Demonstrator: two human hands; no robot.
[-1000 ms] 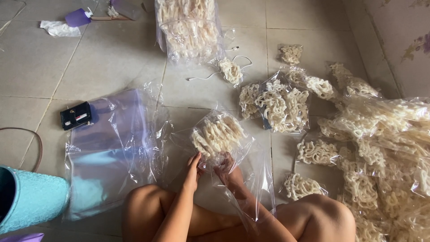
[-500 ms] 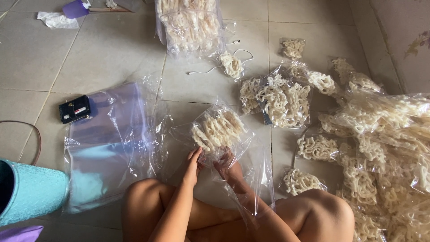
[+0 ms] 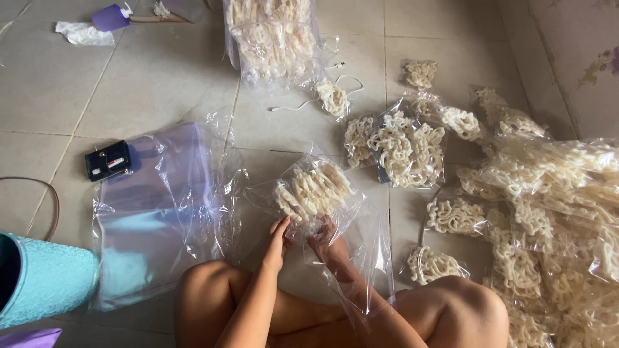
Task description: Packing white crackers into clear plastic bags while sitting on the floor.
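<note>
Presently, both hands grip one clear plastic bag (image 3: 314, 192) of pale curly crackers on the tiled floor (image 3: 161, 84), just ahead of the person's knees. Left hand (image 3: 278, 240) pinches the bag's lower left edge, fingers closed. Right hand (image 3: 327, 243) clasps its lower right edge through the film. Empty clear bags (image 3: 158, 206) lie just left; filled packets (image 3: 403, 147) lie right.

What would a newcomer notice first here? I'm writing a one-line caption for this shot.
First, the clear plastic bag of pale lacy crackers at centre, gripped at its near end by the left hand and right hand. Then the heap of bagged crackers along the right, by the wall. On the left lies a stack of empty clear bags beside a small black device.
</note>
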